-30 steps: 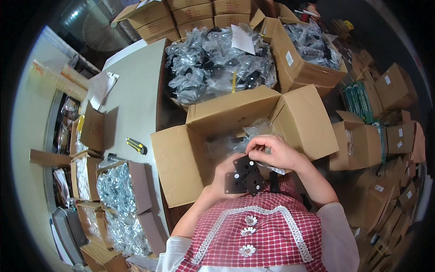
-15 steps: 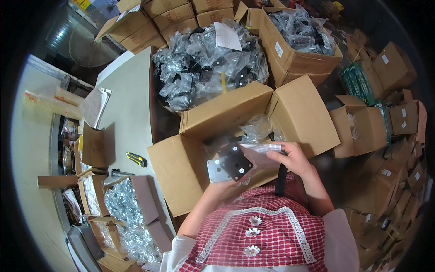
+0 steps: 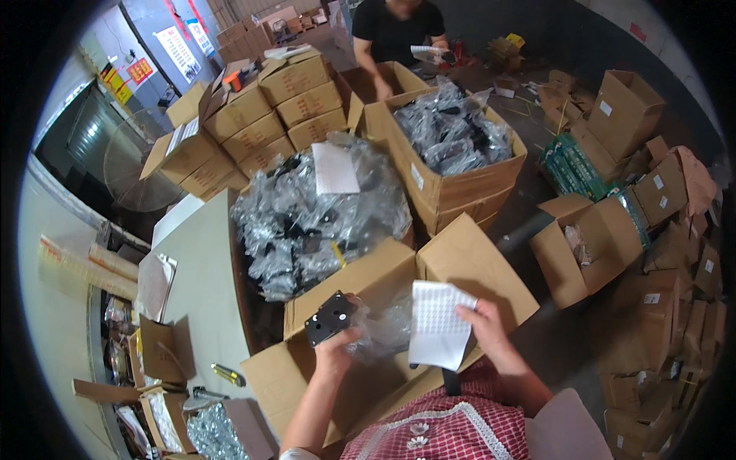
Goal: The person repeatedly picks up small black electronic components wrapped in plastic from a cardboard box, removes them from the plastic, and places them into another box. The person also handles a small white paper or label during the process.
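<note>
My left hand (image 3: 337, 354) grips a black plate with holes (image 3: 330, 316), and a crumpled clear bag (image 3: 379, 330) trails beside it. Between the thumb and fingers of my right hand (image 3: 488, 328) hangs a white sheet printed with rows of small round marks (image 3: 439, 318), its face in view. Both hands are over an open cardboard box (image 3: 295, 387) in front of my red checked apron (image 3: 460, 410). The sheet hides part of the box's inside.
Beyond the box is a large heap of bagged black parts (image 3: 307, 222) with a white sheet (image 3: 336, 169) on top. A full carton (image 3: 452, 184) stands to its right. A grey table (image 3: 195, 299) bears a yellow cutter (image 3: 227, 374). A person (image 3: 399, 34) works at the back.
My view has tilted up, bringing a person into sight. My left hand has moved left with the black plate; the silver plate beside it no longer shows. The sheet now faces me.
</note>
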`<action>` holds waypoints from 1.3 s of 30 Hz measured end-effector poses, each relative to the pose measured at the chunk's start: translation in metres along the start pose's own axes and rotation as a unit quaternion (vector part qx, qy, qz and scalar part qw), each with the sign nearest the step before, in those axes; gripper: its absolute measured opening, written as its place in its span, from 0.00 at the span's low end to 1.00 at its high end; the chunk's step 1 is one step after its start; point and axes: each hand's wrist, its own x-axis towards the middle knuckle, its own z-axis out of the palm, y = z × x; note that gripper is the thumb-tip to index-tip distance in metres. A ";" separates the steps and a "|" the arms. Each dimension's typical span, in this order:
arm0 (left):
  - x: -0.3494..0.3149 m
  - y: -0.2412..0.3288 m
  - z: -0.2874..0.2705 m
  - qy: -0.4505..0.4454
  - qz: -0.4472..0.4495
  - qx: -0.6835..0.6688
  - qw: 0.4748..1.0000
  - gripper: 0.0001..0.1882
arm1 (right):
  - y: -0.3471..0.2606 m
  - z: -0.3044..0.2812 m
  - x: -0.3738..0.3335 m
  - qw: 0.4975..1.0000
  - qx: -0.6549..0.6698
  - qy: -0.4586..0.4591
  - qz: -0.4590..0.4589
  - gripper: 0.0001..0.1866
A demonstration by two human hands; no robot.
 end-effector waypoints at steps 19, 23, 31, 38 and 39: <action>0.378 -0.063 0.288 -0.212 0.137 0.420 0.872 0.27 | 0.044 -0.027 0.000 0.977 -0.074 -0.147 0.132 0.18; 0.394 -0.113 0.271 -0.284 0.383 0.511 0.715 0.36 | 0.039 -0.022 0.004 0.982 -0.098 -0.148 0.071 0.17; 0.342 -0.041 0.251 -0.140 0.195 0.721 0.649 0.47 | 0.030 -0.020 0.004 0.988 -0.066 -0.106 0.091 0.20; 0.112 0.127 0.191 -0.419 0.028 -0.040 0.907 0.40 | 0.002 -0.032 0.011 0.993 -0.109 0.032 -0.004 0.11; 0.078 0.149 0.185 -0.478 0.010 -0.071 0.876 0.39 | -0.002 -0.029 0.011 0.993 -0.109 0.039 0.021 0.11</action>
